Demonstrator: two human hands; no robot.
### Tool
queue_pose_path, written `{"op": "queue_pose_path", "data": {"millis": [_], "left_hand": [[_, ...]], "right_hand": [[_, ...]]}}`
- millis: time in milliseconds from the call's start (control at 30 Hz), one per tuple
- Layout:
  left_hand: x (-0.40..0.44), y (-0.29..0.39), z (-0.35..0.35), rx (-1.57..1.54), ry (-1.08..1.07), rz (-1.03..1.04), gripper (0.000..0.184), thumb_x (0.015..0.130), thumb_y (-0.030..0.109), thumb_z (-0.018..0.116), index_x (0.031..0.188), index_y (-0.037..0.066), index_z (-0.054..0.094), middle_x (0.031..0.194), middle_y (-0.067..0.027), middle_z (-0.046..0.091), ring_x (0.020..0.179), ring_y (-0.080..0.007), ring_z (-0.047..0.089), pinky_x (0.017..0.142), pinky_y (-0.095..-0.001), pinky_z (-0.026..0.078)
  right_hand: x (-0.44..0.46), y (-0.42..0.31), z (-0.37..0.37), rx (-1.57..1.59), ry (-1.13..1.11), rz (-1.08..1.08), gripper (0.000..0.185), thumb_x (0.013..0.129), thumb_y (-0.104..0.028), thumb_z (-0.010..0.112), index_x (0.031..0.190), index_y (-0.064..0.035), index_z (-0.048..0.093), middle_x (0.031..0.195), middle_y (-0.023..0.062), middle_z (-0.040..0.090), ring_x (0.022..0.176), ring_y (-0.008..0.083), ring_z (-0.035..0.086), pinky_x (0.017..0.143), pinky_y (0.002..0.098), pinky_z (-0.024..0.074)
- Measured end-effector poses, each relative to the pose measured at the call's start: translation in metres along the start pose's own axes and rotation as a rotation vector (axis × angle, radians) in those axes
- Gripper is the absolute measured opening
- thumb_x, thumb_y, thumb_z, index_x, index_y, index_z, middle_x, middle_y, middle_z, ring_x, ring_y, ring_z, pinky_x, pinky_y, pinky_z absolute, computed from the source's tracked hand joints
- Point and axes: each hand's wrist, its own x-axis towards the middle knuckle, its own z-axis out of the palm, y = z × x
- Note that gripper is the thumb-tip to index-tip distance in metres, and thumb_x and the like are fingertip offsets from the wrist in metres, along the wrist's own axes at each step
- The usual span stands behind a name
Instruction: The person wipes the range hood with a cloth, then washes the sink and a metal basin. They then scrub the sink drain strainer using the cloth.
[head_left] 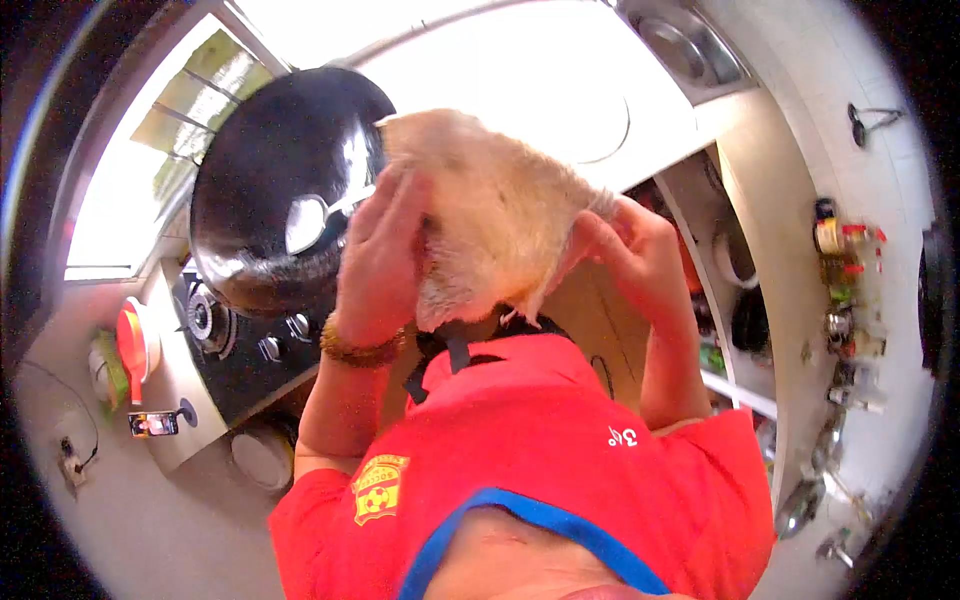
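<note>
Held up in front of my chest is a large, pale yellowish piece (490,215) with a wrinkled surface and ragged lower edge. It looks like skin or raw poultry, but I cannot make out its exact kind. My left hand (380,260), with a beaded bracelet at the wrist, grips its left side, fingers along the edge. On the other side, my right hand (635,250) pinches the right edge between thumb and fingers. Behind my left hand sits a black wok (270,170). A shiny ladle (308,222) lies in it, its handle partly hidden by my left hand.
The gas stove (235,350) is under the wok, beside a window. A white counter (520,60) runs to a metal sink (690,45). Open shelves (735,330) stand right. A red-handled pan (138,345) and a phone (153,424) are at far left.
</note>
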Motion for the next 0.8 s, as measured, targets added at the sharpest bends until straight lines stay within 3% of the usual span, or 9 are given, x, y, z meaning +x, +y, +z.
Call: {"op": "queue_pose_path", "data": {"millis": [67, 100, 167, 200, 300, 433, 533, 667, 800], "left_hand": [[0.015, 0.019, 0.02, 0.622, -0.266, -0.143, 0.038, 0.088, 0.012, 0.049, 0.122, -0.003, 0.043, 0.103, -0.0123, 0.058, 0.091, -0.018, 0.058, 0.075, -0.0285, 0.048], [0.028, -0.02, 0.045, 0.836, -0.153, 0.496, 0.041, 0.085, 0.012, 0.05, 0.123, -0.001, 0.043, 0.1, -0.0148, 0.059, 0.088, -0.0219, 0.06, 0.072, -0.0304, 0.049], [0.044, -0.027, 0.071, 1.002, -0.273, 0.903, 0.043, 0.081, 0.012, 0.05, 0.123, 0.002, 0.044, 0.09, -0.0177, 0.06, 0.078, -0.0283, 0.063, 0.065, -0.036, 0.051], [0.035, -0.012, 0.083, 1.059, -0.403, 0.778, 0.043, 0.081, 0.012, 0.049, 0.123, 0.004, 0.044, 0.085, -0.0174, 0.06, 0.074, -0.0295, 0.063, 0.061, -0.0373, 0.051], [0.025, 0.003, 0.101, 1.34, -0.529, 0.665, 0.041, 0.084, 0.014, 0.047, 0.124, 0.007, 0.044, 0.078, -0.0154, 0.059, 0.061, -0.0302, 0.062, 0.052, -0.0368, 0.051], [0.019, 0.025, 0.082, 1.201, -0.444, 0.636, 0.045, 0.087, 0.02, 0.052, 0.129, 0.01, 0.04, 0.083, -0.0156, 0.058, 0.065, -0.0251, 0.061, 0.056, -0.0351, 0.053], [-0.004, 0.05, 0.045, 0.853, -0.411, 0.393, 0.054, 0.086, 0.018, 0.058, 0.134, 0.009, 0.035, 0.098, -0.0132, 0.06, 0.076, -0.0172, 0.06, 0.063, -0.0305, 0.053], [-0.035, 0.048, -0.032, 0.64, -0.146, 0.422, 0.046, 0.081, 0.005, 0.061, 0.125, 0.009, 0.049, 0.082, -0.0051, 0.063, 0.068, -0.0097, 0.058, 0.062, -0.0247, 0.049], [-0.06, 0.045, -0.072, 0.348, 0.017, 0.22, 0.039, 0.083, 0.001, 0.055, 0.121, 0.004, 0.049, 0.077, -0.0066, 0.062, 0.066, -0.0104, 0.059, 0.062, -0.0238, 0.049]], "right_hand": [[0.011, 0.008, -0.014, -0.6, 0.291, -0.213, 0.031, 0.087, -0.026, 0.055, 0.093, 0.0035, 0.062, 0.077, 0.0075, 0.065, 0.067, 0.0187, 0.063, 0.061, 0.0284, 0.05], [0.016, 0.004, -0.019, -0.48, 0.224, -0.15, 0.028, 0.088, -0.023, 0.054, 0.096, 0.0038, 0.06, 0.077, 0.0064, 0.065, 0.064, 0.0141, 0.061, 0.059, 0.0257, 0.0486], [0.025, -0.011, -0.012, -0.066, 0.083, -0.015, 0.026, 0.089, -0.02, 0.052, 0.098, 0.003, 0.059, 0.08, 0.0064, 0.063, 0.066, 0.0098, 0.058, 0.06, 0.0238, 0.0479], [0.026, -0.021, -0.009, 0.214, -0.006, 0.078, 0.025, 0.089, -0.02, 0.052, 0.097, 0.0019, 0.06, 0.084, 0.0075, 0.062, 0.071, 0.0101, 0.059, 0.063, 0.0246, 0.0486], [0.093, 0.043, -0.003, -0.755, 0.053, -0.719, 0.027, 0.089, -0.024, 0.054, 0.1, -0.0004, 0.057, 0.095, 0.0088, 0.059, 0.087, 0.0131, 0.056, 0.075, 0.0276, 0.0484], [0.088, -0.032, 0.024, 0.68, -0.371, -0.463, 0.037, 0.087, -0.03, 0.054, 0.111, -0.0023, 0.046, 0.103, 0.011, 0.052, 0.092, 0.019, 0.054, 0.077, 0.0305, 0.0494], [0.109, -0.056, 0.03, 0.884, -0.445, -0.464, 0.044, 0.084, -0.02, 0.06, 0.119, -0.0032, 0.041, 0.111, 0.0101, 0.05, 0.096, 0.0171, 0.053, 0.077, 0.0293, 0.0503], [0.171, -0.198, 0.012, 0.646, -0.358, -1.074, 0.049, 0.083, -0.019, 0.06, 0.125, -0.0045, 0.038, 0.119, 0.011, 0.047, 0.107, 0.0197, 0.048, 0.085, 0.0322, 0.0452], [0.18, -0.368, 0.025, -0.214, -0.077, -1.616, 0.053, 0.08, -0.027, 0.063, 0.118, -0.0008, 0.036, 0.118, 0.0126, 0.043, 0.11, 0.0256, 0.042, 0.091, 0.0371, 0.0331]]}}
